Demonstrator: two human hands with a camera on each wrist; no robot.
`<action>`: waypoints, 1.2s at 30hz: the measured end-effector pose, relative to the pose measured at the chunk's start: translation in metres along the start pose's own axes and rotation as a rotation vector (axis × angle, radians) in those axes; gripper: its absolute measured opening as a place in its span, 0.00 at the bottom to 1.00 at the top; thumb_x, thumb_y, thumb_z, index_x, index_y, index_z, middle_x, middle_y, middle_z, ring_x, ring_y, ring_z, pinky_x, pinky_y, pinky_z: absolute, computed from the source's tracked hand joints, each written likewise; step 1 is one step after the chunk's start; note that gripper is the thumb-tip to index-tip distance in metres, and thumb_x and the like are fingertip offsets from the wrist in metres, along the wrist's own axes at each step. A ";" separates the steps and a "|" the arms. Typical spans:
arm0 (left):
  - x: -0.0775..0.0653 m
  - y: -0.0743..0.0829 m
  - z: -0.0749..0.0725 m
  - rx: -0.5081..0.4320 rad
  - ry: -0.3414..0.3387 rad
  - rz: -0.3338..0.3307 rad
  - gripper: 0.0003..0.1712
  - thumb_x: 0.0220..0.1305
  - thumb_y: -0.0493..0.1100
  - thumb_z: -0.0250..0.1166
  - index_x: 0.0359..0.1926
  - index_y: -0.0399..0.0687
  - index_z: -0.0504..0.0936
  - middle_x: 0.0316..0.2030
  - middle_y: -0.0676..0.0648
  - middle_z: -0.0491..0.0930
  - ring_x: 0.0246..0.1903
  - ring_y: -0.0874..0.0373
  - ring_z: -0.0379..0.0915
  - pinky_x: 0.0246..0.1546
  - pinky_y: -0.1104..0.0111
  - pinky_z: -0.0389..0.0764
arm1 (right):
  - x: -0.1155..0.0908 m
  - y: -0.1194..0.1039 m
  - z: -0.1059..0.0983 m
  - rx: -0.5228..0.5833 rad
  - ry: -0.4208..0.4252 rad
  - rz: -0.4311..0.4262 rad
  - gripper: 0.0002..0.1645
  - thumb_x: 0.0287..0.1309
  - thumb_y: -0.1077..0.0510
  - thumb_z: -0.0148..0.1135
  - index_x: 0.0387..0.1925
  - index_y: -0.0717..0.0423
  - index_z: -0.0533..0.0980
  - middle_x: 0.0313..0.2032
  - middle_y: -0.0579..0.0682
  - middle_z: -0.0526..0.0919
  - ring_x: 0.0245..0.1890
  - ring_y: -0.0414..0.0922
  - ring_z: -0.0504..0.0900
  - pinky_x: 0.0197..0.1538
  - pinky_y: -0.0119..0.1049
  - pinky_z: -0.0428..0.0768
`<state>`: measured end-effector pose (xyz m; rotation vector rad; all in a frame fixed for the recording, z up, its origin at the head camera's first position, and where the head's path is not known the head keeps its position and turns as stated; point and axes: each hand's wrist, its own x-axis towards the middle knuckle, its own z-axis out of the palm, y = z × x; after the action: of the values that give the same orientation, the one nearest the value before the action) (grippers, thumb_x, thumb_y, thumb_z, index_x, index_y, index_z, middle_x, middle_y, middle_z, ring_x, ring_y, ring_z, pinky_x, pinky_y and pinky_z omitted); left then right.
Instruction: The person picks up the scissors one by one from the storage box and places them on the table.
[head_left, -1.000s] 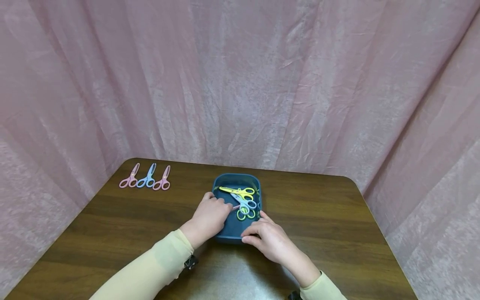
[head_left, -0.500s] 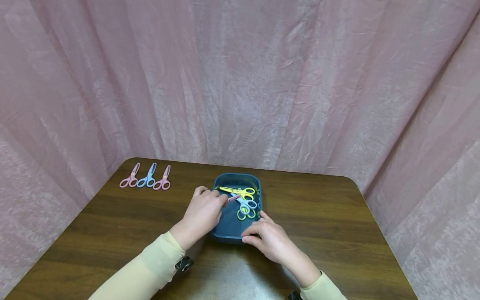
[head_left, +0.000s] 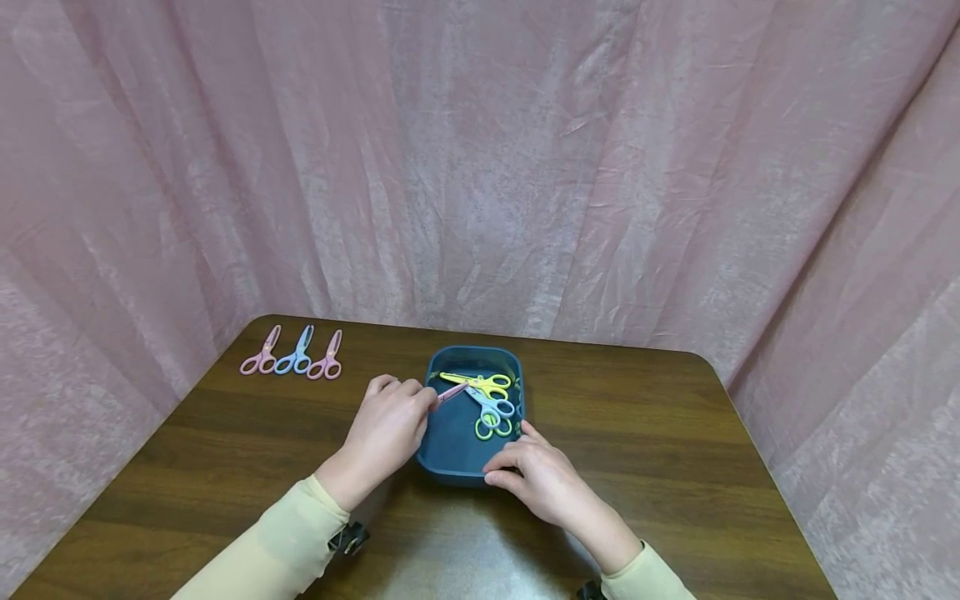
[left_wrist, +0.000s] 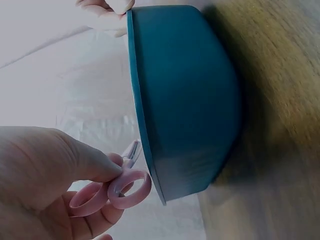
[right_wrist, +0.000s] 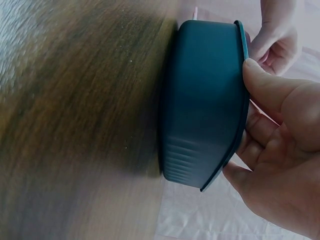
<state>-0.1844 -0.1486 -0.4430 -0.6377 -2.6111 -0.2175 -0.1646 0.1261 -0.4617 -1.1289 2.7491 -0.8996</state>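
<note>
My left hand pinches a pair of pink scissors by the handles, and their blades point right over the left side of a dark blue plastic box. In the left wrist view, the thumb presses on the pink scissors' finger loops beside the box's rim. Inside the box lie yellow scissors, light blue scissors and green scissors, overlapping on the right side. At the near right corner my right hand grips the rim, thumb and fingers bent around it in the right wrist view.
Pink scissors, blue scissors and another pink pair form a row at the far left of the wooden table. A pink curtain hangs behind the table and along its sides.
My left hand has moved left and drawn the pink scissors off the other pairs, so more of their blades shows. The right hand stays on the box's corner.
</note>
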 end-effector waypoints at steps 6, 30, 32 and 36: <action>-0.005 -0.009 0.001 -0.017 0.007 -0.031 0.06 0.66 0.36 0.79 0.38 0.50 0.89 0.36 0.48 0.88 0.37 0.49 0.85 0.60 0.43 0.77 | 0.000 0.000 0.000 -0.004 0.000 -0.005 0.04 0.71 0.57 0.75 0.42 0.48 0.93 0.38 0.36 0.92 0.49 0.40 0.87 0.81 0.61 0.61; -0.025 -0.038 0.004 -0.023 0.049 -0.144 0.07 0.65 0.31 0.75 0.38 0.47 0.90 0.33 0.47 0.87 0.37 0.48 0.88 0.54 0.43 0.78 | 0.001 0.002 0.001 0.003 0.001 -0.002 0.04 0.70 0.57 0.75 0.43 0.48 0.93 0.39 0.36 0.92 0.49 0.39 0.87 0.82 0.59 0.60; -0.027 -0.040 0.004 -0.024 0.046 -0.153 0.07 0.65 0.31 0.75 0.38 0.47 0.89 0.33 0.47 0.87 0.37 0.48 0.88 0.54 0.43 0.78 | 0.000 0.002 0.001 0.003 0.002 -0.003 0.04 0.70 0.57 0.75 0.43 0.48 0.93 0.39 0.36 0.92 0.49 0.39 0.87 0.82 0.60 0.61; -0.030 -0.046 0.005 -0.025 0.023 -0.174 0.07 0.65 0.31 0.75 0.37 0.47 0.89 0.33 0.47 0.87 0.37 0.48 0.88 0.54 0.42 0.78 | 0.000 0.002 0.001 0.001 0.005 -0.007 0.04 0.70 0.58 0.75 0.42 0.48 0.93 0.39 0.35 0.92 0.48 0.39 0.87 0.82 0.61 0.61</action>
<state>-0.1838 -0.1995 -0.4637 -0.4139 -2.6461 -0.3089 -0.1657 0.1268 -0.4638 -1.1381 2.7507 -0.9055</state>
